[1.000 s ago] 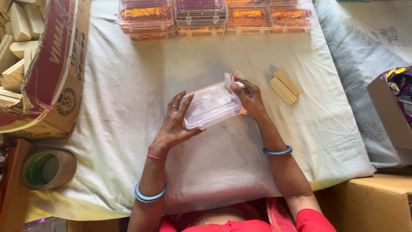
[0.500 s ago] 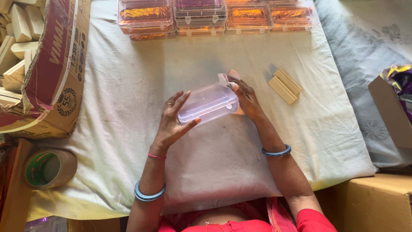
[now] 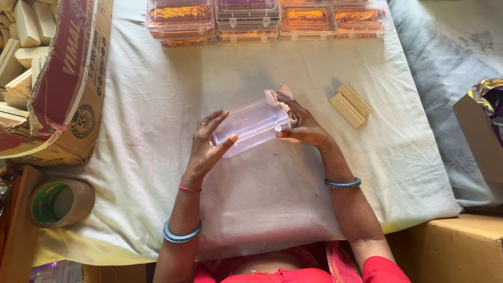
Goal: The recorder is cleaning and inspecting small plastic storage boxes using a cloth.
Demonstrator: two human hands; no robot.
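Box [image 3: 251, 126], clear plastic, looked light, stiff and slick, both hands' fingers [image 3: 220, 137] clamped on its ends

Both hands, the left hand [image 3: 207, 149] and right hand [image 3: 304, 128], are gripping opposite ends of a clear lidded plastic box [image 3: 251, 126] above the cloth-covered table [image 3: 157, 105], near two wooden blocks [image 3: 350, 106].
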